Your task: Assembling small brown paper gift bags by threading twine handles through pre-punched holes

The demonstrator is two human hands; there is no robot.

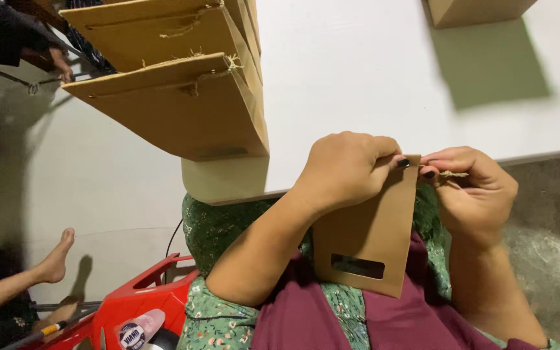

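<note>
A flat brown paper bag (pixel 369 234) with a small dark window near its lower end hangs over my lap. My left hand (pixel 345 168) grips its upper edge, thumb and fingers pinched on the top corner. My right hand (pixel 471 194) is beside that corner, fingertips closed on a short piece of tan twine (pixel 452 175) at the bag's top. Both hands sit just in front of the near edge of a white table (pixel 371 71).
Several standing brown paper bags (pixel 183 84) with twine handles crowd the table's left part. A cardboard box (pixel 474 10) stands at the far right. A red plastic crate (pixel 140 301) lies at lower left. Another person's bare foot (pixel 56 256) and hand (pixel 56 61) show at left.
</note>
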